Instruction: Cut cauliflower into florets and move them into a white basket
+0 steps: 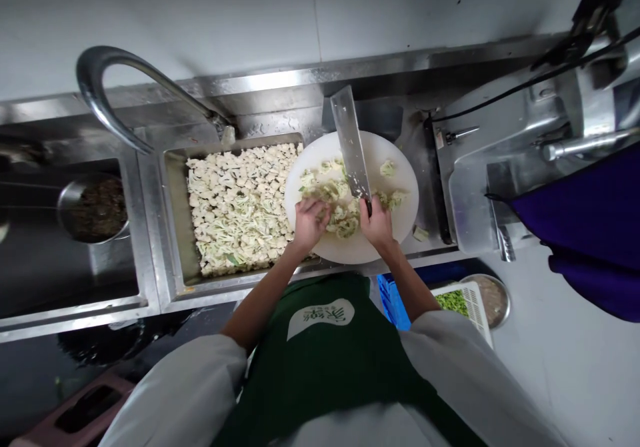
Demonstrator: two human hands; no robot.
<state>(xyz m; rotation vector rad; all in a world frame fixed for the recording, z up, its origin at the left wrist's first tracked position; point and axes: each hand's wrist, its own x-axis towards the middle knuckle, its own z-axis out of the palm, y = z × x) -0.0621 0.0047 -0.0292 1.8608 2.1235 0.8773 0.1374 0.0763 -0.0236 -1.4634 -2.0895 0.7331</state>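
My right hand (377, 225) is closed round the dark handle of a cleaver (351, 141). Its broad blade points away from me over a round white cutting board (320, 151), with small pale bits stuck to the steel. On the board's left half, my left hand (310, 223) has its fingers curled at the edge of the cut cauliflower (346, 223); whether a piece is between them is hidden. More florets lie right of the blade. Left of the board, a sink basin (176, 233) is filled with cauliflower pieces (245, 200).
A curved faucet (113, 53) arches over the left side. In the far-left sink stands a metal pot (75, 210) with dark contents. At right are a machine with a cable and a purple cloth (595, 227). Below right sit a white basket (477, 307) of chopped greens and a metal bowl (493, 300).
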